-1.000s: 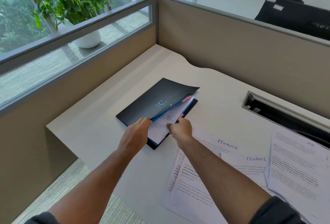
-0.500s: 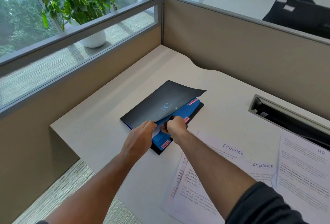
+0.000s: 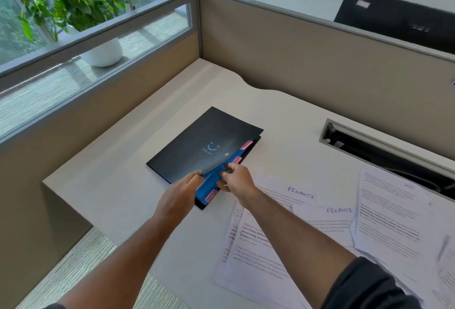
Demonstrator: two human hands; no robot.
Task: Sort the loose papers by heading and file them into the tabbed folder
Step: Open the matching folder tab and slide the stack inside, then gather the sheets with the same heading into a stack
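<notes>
A black tabbed folder [image 3: 197, 151] lies on the white desk [image 3: 123, 185], its cover raised a little at the near edge. Blue dividers [image 3: 209, 185] with pink tabs [image 3: 211, 196] show beneath the cover. My left hand [image 3: 179, 193] pinches the cover's near corner and holds it up. My right hand [image 3: 236, 179] rests its fingertips on the blue dividers under the cover. Loose papers headed FINANCE [image 3: 300, 193] and HR [image 3: 394, 210] lie spread to the right of the folder.
A cable slot [image 3: 369, 143] is cut into the desk at the right. Beige partition walls [image 3: 295, 50] close the back and left. A potted plant [image 3: 103, 52] stands on the floor beyond the glass. A dark chair back [image 3: 394, 13] shows behind the partition.
The white sheet that both hands held at the folder's edge has gone fully inside. Only blue dividers show now, and the cover sits lower.
</notes>
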